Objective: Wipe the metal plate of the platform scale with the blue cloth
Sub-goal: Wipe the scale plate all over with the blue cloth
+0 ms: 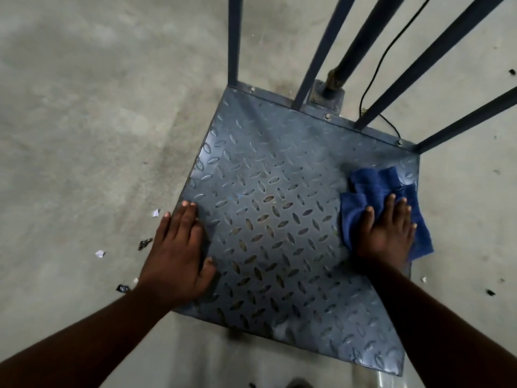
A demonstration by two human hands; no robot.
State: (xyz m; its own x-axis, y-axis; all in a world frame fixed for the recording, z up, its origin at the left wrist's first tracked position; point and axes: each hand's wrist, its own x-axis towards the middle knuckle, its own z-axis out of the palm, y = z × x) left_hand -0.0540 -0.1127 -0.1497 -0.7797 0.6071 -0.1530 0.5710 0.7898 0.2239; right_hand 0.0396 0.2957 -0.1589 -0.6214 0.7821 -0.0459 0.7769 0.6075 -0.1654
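The concrete floor (84, 121) takes up most of the view, and on it sits the platform scale, whose metal plate (279, 219) serves here as the landmark: a blue-grey tread plate with raised diamond lugs, seen from above. Along the plate's far edge rise the dark blue rails (234, 40) of the scale's guard frame, with a thin black cable (391, 46) trailing on the floor beyond that edge. The blue cloth (372, 186) lies bunched on the plate against its right edge, one corner hanging just past it. The right hand (387, 231) presses flat on the cloth with fingers spread and straight, while the left hand (179, 253) rests flat and open on the plate's left edge, apparently bracing the body. Small scraps of paper and debris (100, 253) lie on the floor just left of the plate. The wiping stroke looks to be under way at the right side; most of the plate, especially its centre where the lugs look brownish, seems to need passes. The next move probably calls for dragging the cloth leftward under steady downward pressure, keeping it flat so it works between the lugs.
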